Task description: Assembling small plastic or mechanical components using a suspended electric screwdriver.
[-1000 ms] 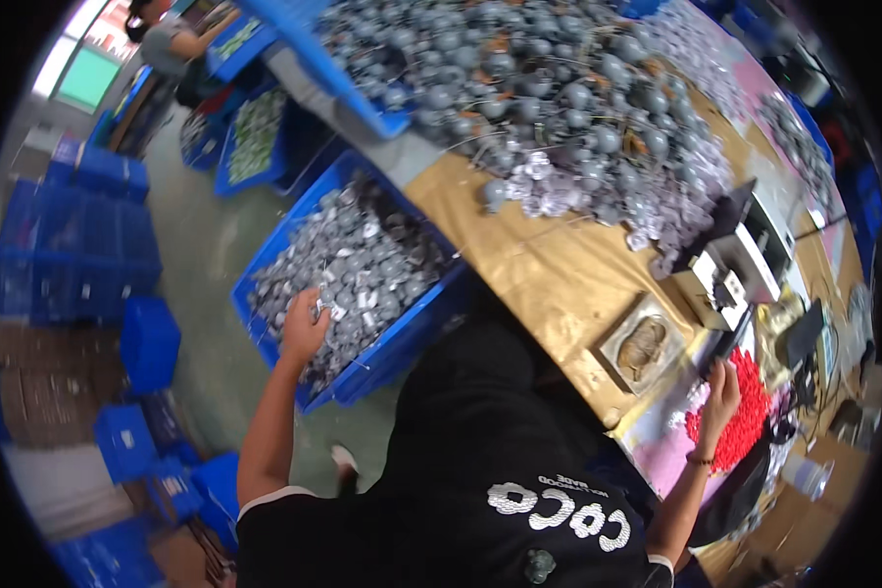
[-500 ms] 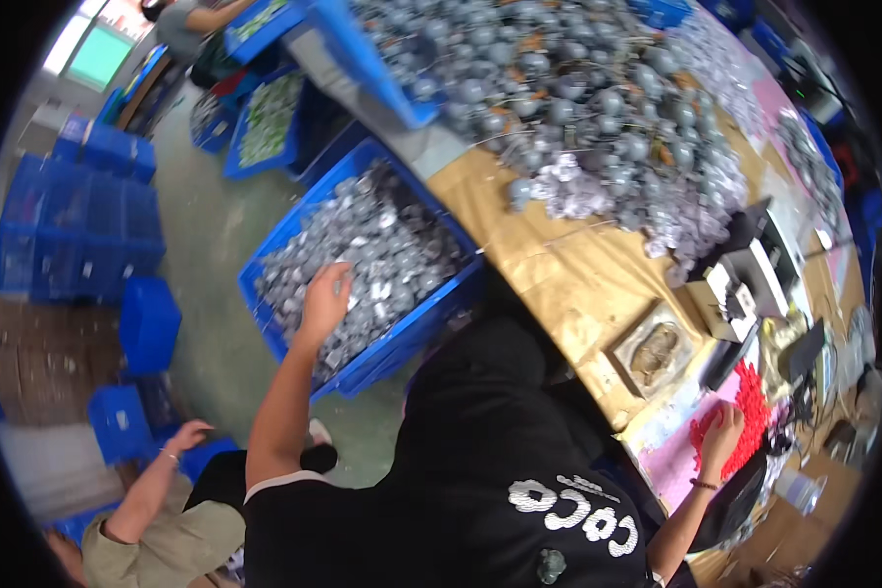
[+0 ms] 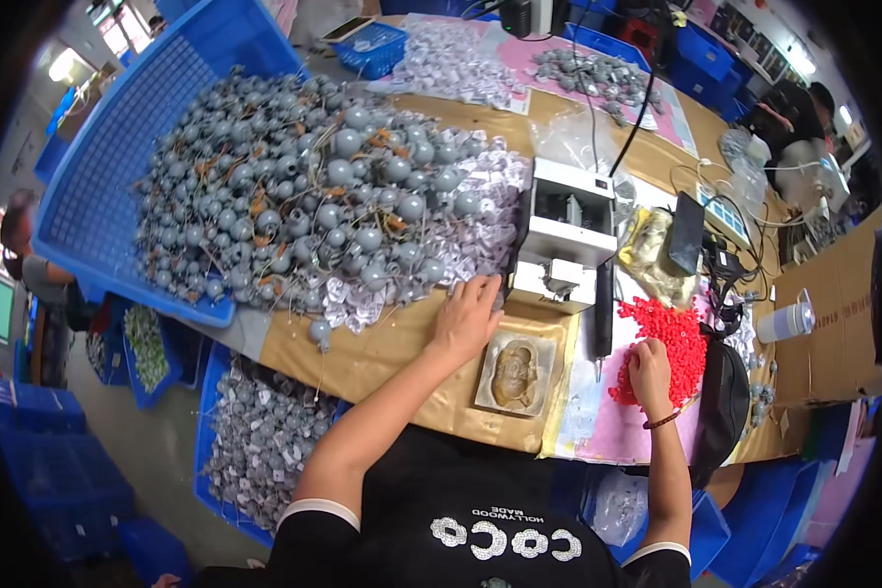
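My left hand (image 3: 466,319) rests with fingers stretched out at the edge of a heap of clear, petal-shaped plastic pieces (image 3: 495,201), beside a white and black boxy device (image 3: 570,220). Under its fingers, the surface is partly hidden. My right hand (image 3: 651,376) is over a pile of small red pieces (image 3: 684,338), its fingertips drawn together; whatever is between them is too small to make out. Between the two hands lies a square mould-like block (image 3: 516,372) with a brownish hollow.
Grey balls with wires (image 3: 294,186) spill from a tipped blue crate (image 3: 98,206) at the left. Below the table's edge stands a blue bin of grey parts (image 3: 265,441). A black pouch (image 3: 720,402), a phone (image 3: 687,232), cables and a cup (image 3: 786,319) are on the right.
My view has turned from the floor bin toward the table. The left hand has gone from over the bin of grey parts to the table beside the device. My right hand stays at the red pieces.
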The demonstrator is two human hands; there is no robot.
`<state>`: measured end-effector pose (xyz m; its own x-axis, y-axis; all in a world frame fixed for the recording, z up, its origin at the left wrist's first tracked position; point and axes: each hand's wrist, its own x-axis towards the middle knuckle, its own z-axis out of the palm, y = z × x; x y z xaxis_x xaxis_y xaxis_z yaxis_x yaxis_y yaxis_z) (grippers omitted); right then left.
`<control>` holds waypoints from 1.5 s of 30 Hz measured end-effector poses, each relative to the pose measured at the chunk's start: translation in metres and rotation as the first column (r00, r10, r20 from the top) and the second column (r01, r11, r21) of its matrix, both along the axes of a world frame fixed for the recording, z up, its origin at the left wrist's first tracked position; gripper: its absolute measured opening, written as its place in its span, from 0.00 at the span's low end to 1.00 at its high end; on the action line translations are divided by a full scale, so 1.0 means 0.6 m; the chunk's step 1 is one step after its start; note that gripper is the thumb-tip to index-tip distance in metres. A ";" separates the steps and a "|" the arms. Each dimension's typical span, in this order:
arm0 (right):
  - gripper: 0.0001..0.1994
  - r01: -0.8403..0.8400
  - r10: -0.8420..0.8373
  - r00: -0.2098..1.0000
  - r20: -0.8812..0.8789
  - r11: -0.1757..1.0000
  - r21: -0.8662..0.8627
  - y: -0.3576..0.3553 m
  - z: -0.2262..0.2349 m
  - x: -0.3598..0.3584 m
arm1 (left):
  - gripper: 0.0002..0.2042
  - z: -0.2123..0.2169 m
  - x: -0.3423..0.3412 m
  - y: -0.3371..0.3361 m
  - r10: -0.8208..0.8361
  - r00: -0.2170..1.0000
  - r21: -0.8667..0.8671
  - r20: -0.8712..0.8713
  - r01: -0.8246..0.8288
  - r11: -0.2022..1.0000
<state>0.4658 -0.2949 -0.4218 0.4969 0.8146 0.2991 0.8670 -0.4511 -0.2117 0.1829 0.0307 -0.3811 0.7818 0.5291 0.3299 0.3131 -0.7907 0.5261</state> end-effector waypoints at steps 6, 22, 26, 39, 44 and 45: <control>0.05 0.004 -0.004 1.000 0.012 1.000 -0.016 0.014 0.003 -0.004 | 0.20 -0.022 0.031 0.016 0.094 0.995 -0.131 -0.012 -0.095 0.987; 0.09 0.282 0.078 0.707 -0.703 0.880 0.382 0.015 0.032 -0.027 | 0.16 -0.059 -0.179 -0.055 -0.104 0.994 -0.045 0.044 0.106 0.993; 0.07 0.437 0.273 0.356 -0.893 0.796 0.418 0.009 0.025 -0.050 | 0.18 -0.050 -0.186 -0.074 -0.076 0.997 0.042 0.028 0.074 0.996; 0.08 0.247 0.305 0.335 -0.892 0.885 0.395 0.089 0.034 -0.172 | 0.13 -0.019 -0.054 -0.127 -0.411 0.882 -0.065 0.229 0.436 0.898; 0.10 -0.096 0.392 0.706 -0.589 0.878 0.469 0.157 0.057 -0.232 | 0.11 -0.031 -0.040 -0.119 -0.333 0.920 -0.120 0.204 0.361 0.925; 0.10 -0.146 0.420 0.734 -0.534 0.866 0.479 0.172 0.070 -0.244 | 0.11 -0.032 -0.041 -0.120 -0.319 0.926 -0.160 0.203 0.353 0.922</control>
<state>0.3196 -0.1919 -0.3797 0.4438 0.8319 0.3330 0.5616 0.0314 -0.8268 0.1583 -0.0413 -0.4001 0.8658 0.3106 0.3923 -0.0606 -0.7131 0.6984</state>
